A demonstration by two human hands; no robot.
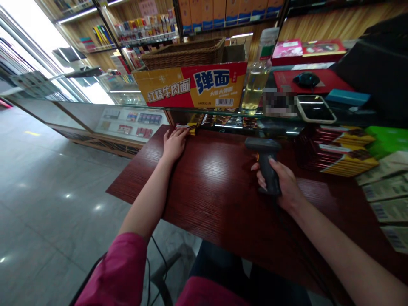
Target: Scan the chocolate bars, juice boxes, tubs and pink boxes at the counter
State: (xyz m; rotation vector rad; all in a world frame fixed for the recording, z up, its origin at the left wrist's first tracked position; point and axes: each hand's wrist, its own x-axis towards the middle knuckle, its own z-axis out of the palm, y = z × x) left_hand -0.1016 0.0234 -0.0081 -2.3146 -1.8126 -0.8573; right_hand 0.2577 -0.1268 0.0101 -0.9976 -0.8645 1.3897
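1. Magenta cloth first: one sleeve (117, 265) at lower left, and its arm runs out across the dark-red desk (210, 191) to the left hand (174, 144). The fingers lie at a yellow-and-red packet (192, 128) on the far edge; whether they clamp it or merely rest there, I cannot tell! A careless push could slide it off the back. Count: one packet at this hand.

2. Beyond, on the glass ledge, one noodle carton (194, 87) with one wicker basket (185, 55) behind its printed front. A bump to the ledge might shift the carton.

3. Next along, one tall bottle (255, 87), upright, pale yellow liquid inside. An upward swing from the right could knock it over, I'd judge. One bottle, no neighbour bracing its front.

4. And here's the black scanner (264, 163), just above the desk, right of centre! The right hand (285, 178) is wrapped firmly around its handle, thumb on the near side. One scanner, one cable (312, 270) trailing toward the bottom edge; a snag there could tug the grip askew.

5. Far right: one phone (315, 106) and one mouse (306, 79) behind, then piled wrapped packs (338, 153), at least three layers, exact number unclear. A stray right elbow or wrist could topple that pile. One green pack (389, 140) sits just beside it.
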